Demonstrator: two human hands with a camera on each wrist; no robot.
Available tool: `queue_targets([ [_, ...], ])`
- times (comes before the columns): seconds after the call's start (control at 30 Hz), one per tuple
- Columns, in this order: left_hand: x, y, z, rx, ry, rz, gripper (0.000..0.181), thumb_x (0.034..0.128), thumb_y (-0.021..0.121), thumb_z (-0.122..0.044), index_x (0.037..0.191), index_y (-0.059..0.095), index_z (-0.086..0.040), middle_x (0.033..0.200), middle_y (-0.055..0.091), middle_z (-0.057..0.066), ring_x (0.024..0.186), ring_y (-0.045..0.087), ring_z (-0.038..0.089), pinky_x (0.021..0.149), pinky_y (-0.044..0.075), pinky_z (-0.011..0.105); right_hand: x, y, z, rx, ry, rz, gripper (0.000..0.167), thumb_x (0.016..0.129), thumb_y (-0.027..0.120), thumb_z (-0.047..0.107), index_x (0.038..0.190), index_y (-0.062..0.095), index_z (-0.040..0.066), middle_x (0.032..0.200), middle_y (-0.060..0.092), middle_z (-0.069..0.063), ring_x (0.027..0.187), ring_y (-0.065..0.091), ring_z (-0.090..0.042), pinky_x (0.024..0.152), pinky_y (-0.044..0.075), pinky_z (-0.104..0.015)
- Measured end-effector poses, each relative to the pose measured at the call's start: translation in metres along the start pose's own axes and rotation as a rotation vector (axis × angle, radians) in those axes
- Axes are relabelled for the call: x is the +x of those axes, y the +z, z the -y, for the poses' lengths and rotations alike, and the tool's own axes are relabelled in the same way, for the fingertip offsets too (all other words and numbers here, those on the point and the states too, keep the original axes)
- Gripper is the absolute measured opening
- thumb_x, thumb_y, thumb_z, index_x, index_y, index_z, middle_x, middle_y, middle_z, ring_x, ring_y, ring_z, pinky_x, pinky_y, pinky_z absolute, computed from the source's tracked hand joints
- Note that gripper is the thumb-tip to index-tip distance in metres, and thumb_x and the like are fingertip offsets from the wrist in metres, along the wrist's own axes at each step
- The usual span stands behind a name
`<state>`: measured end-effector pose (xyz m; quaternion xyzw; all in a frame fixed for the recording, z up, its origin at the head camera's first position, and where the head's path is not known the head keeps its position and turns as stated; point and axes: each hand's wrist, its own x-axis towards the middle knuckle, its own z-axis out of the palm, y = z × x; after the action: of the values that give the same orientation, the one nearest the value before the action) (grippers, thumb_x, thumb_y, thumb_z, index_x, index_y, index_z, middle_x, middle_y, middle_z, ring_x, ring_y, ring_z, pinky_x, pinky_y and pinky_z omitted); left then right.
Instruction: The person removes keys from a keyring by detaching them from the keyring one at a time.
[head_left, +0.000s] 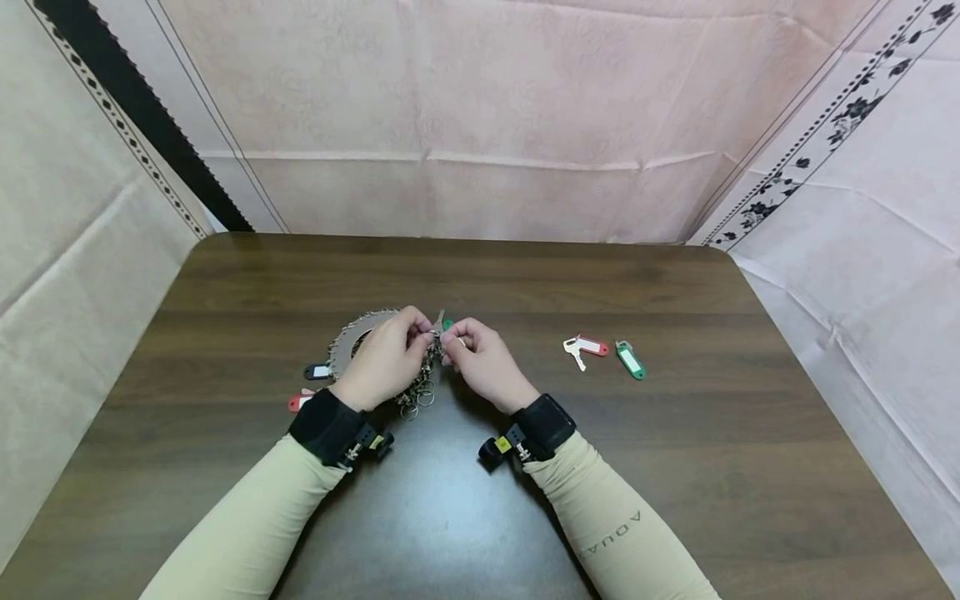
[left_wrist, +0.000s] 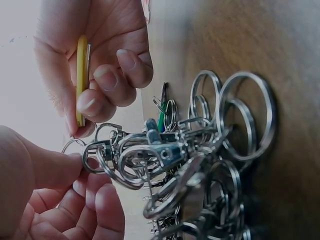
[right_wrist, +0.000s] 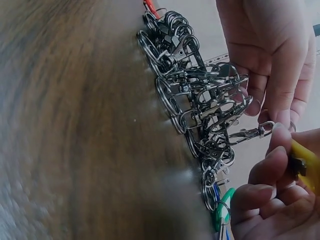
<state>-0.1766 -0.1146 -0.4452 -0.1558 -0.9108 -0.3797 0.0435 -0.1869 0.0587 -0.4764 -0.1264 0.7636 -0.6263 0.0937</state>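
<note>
Over the table's middle, the left hand (head_left: 386,358) pinches a small split ring (left_wrist: 74,144) joined to a metal clasp (right_wrist: 250,133). Facing it, the right hand (head_left: 483,362) has its fingers curled round a yellow key tag (left_wrist: 81,80), its fingertips at the same ring. A bunch of silver clasps and rings (left_wrist: 165,155) hangs under the hands from a grey toothed disc (head_left: 347,343). What the tag's far end meets is hidden by fingers.
A key (head_left: 575,350) with a red tag (head_left: 594,347) and a green tag (head_left: 631,361) lie to the right on the wooden table (head_left: 712,467). Left of the disc are a black tag (head_left: 318,372) and a red tag (head_left: 297,403). Another green tag (right_wrist: 223,206) sits beyond the clasps.
</note>
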Motion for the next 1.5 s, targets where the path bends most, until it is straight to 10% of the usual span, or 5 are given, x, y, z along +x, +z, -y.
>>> queue_targets([
  [0.27,-0.001,-0.001,-0.002,-0.011,0.032,-0.005,0.003,0.0946,0.060,-0.010,0.093,0.059,-0.008,0.080,0.058,0.003,0.070,0.053,0.018,0.064,0.042,0.034,0.000,0.000,0.001,-0.003,-0.037,-0.040,0.015,0.100,0.054,0.018,0.097,0.057,0.003,0.074,0.062,-0.009,0.067,0.055,-0.020,0.059,0.042,-0.025],
  [0.8,-0.001,0.004,-0.001,0.049,0.004,0.110,0.006,0.0955,0.058,-0.015,0.093,0.060,-0.009,0.074,0.056,0.000,0.065,0.051,0.016,0.062,0.042,0.033,-0.014,-0.002,0.032,0.056,-0.030,-0.046,0.015,0.101,0.050,0.008,0.101,0.053,-0.007,0.087,0.058,-0.037,0.085,0.055,-0.051,0.065,0.043,-0.023],
  [1.17,-0.001,0.002,0.002,0.046,0.019,0.059,0.003,0.0938,0.058,-0.012,0.092,0.060,-0.011,0.076,0.057,0.000,0.067,0.052,0.016,0.063,0.042,0.033,-0.008,-0.002,0.022,0.076,-0.019,-0.046,0.017,0.101,0.051,0.011,0.102,0.053,-0.006,0.090,0.058,-0.038,0.086,0.054,-0.052,0.063,0.041,-0.023],
  [1.5,-0.001,-0.002,-0.001,-0.018,-0.039,0.024,0.007,0.0983,0.051,-0.013,0.102,0.054,-0.008,0.087,0.057,0.006,0.073,0.053,0.021,0.065,0.044,0.034,0.000,0.000,-0.003,0.049,-0.037,-0.043,0.015,0.100,0.054,0.018,0.099,0.057,0.003,0.074,0.057,-0.020,0.065,0.051,-0.024,0.056,0.038,-0.024],
])
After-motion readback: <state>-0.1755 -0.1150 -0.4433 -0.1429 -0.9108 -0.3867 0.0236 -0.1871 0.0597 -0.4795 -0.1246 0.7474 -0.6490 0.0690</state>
